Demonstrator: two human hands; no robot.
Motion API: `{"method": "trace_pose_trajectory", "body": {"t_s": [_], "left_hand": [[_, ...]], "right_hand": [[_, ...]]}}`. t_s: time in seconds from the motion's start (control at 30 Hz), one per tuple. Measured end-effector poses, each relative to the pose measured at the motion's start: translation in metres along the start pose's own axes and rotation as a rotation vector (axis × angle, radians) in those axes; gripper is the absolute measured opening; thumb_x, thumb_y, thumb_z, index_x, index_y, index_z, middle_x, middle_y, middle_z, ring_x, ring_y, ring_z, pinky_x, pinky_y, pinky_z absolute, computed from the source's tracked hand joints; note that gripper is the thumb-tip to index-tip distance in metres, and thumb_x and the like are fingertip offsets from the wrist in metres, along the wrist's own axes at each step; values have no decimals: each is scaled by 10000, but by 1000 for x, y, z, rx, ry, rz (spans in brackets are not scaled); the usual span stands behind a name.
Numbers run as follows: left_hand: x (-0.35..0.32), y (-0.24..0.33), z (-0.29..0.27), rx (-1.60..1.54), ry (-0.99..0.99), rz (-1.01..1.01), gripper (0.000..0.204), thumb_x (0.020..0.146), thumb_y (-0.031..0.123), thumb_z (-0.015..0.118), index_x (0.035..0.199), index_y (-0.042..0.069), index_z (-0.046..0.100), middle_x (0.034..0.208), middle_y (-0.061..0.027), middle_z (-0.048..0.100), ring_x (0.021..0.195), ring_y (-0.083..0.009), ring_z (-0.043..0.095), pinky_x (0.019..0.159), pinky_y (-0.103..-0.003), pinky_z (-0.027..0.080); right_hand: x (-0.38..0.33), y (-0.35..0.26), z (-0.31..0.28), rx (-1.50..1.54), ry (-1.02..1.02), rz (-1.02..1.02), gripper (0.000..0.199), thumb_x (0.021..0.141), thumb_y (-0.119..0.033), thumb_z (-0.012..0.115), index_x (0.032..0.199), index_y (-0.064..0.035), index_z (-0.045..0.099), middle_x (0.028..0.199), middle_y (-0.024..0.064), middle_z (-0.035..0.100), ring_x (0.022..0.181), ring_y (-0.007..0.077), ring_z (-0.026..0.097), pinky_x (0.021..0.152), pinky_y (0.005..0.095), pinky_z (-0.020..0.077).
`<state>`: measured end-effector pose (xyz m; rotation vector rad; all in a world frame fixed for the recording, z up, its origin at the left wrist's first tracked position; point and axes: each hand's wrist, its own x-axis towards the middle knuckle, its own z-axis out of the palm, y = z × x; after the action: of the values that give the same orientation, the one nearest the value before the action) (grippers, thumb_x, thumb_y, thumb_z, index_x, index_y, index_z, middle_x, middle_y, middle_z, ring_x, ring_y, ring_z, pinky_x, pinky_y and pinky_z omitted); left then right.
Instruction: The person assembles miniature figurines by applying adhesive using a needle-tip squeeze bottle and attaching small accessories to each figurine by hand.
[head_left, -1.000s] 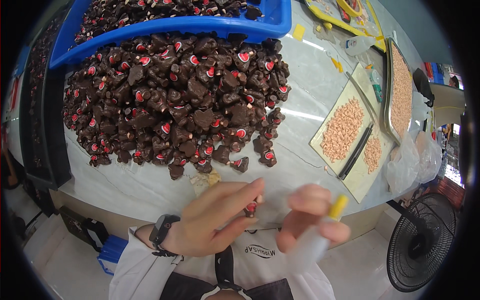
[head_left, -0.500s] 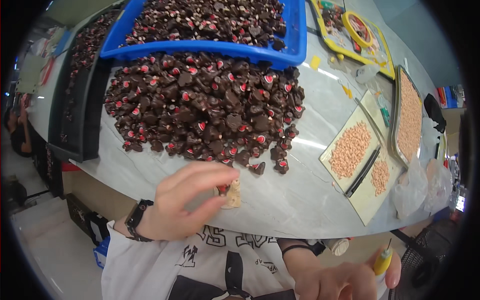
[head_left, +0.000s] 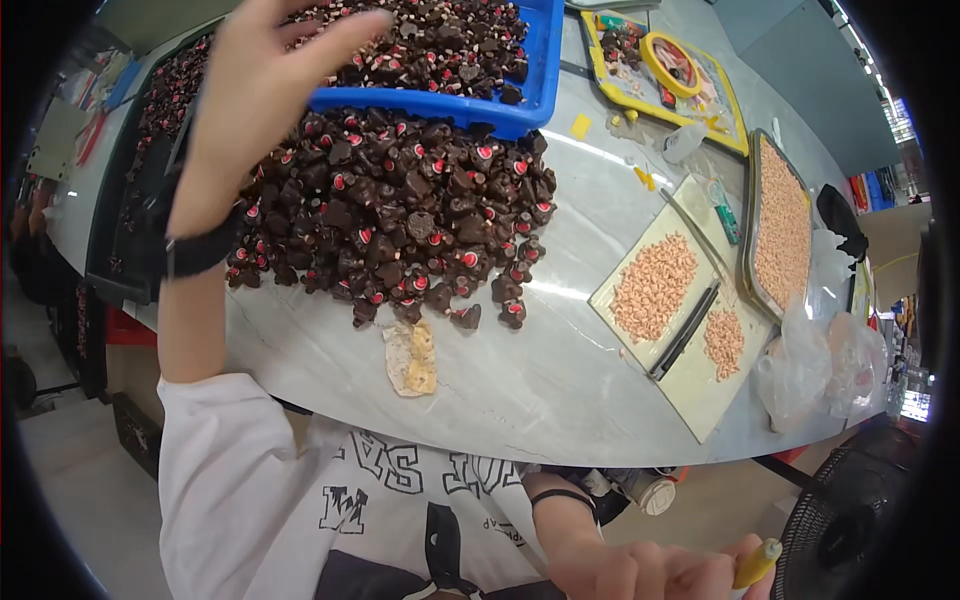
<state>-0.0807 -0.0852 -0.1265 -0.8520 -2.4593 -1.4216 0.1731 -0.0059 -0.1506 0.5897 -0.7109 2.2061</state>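
Head view, looking down on the worktable (head_left: pixel 560 390). Your left hand (head_left: pixel 262 95) is raised at about 11 o'clock, fingers spread wide and empty, hovering over the far-left edge of the heap of dark pieces with red and pink centres (head_left: pixel 400 215) and just short of the blue tray (head_left: pixel 530 95) holding more of the same. Your right hand (head_left: pixel 640 572) sits low at 5 o'clock, off the table edge, closed around a yellow-tipped tool (head_left: pixel 755 562); what lies below the tip cannot be told.

The heap lies directly under and to the 4 o'clock side of the left hand, and well apart from the right hand, toward 11 o'clock from it. Its long axis runs roughly 9 to 3 o'clock along the table. The left hand is much the nearer.

A pale crumpled scrap (head_left: pixel 412 357) lies just beyond the heap's near edge at 6 o'clock. At 3 o'clock, a pale board (head_left: pixel 690 375) carries two small piles of pink pellets, and a metal tray (head_left: pixel 780 225) holds more.
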Motion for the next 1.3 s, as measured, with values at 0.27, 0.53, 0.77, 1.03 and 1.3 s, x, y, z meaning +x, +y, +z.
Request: {"method": "trace_pose_trajectory", "body": {"t_s": [0.27, 0.53, 0.77, 1.03, 1.3], "left_hand": [[-116, -106, -110, 143, 18, -182, 326, 853, 49, 495, 1173, -13, 470, 1169, -90, 504, 1089, -153, 461, 933, -266, 339], [-145, -144, -105, 310, 26, -262, 367, 872, 24, 416, 1239, 13, 420, 1254, -94, 441, 1138, -180, 437, 948, -282, 332], [-118, -174, -88, 664, -77, -30, 393, 852, -3, 405, 1236, 76, 439, 1309, -119, 390, 1176, -271, 411, 933, -318, 354], [-121, -181, -87, 689, -9, -48, 281, 830, 10, 487, 1106, 48, 525, 1140, -105, 503, 967, -227, 545, 795, -291, 440], [-127, -176, -93, 717, 9, -145, 283, 831, 7, 481, 1110, 36, 519, 1029, -108, 548, 887, -192, 558, 760, -263, 443]], "right_hand": [[1, 13, -3, 70, -41, 43, 506, 783, -29, 591, 1202, -93, 316, 914, 77, 511, 700, 235, 627, 880, 377, 351], [16, 32, -10, 40, 5, -15, 480, 775, -37, 602, 1161, -114, 328, 861, 63, 505, 668, 238, 626, 874, 388, 343], [16, 26, -18, 31, 21, -198, 483, 744, -20, 625, 1117, -105, 332, 830, 67, 488, 648, 235, 626, 874, 381, 339], [8, 17, -17, -45, 26, -112, 483, 765, -45, 615, 1157, -71, 334, 856, 70, 483, 643, 247, 627, 852, 377, 364], [8, 28, -19, -112, 122, -285, 464, 761, -30, 614, 1137, -65, 345, 842, 61, 477, 643, 240, 628, 771, 340, 416]]}}
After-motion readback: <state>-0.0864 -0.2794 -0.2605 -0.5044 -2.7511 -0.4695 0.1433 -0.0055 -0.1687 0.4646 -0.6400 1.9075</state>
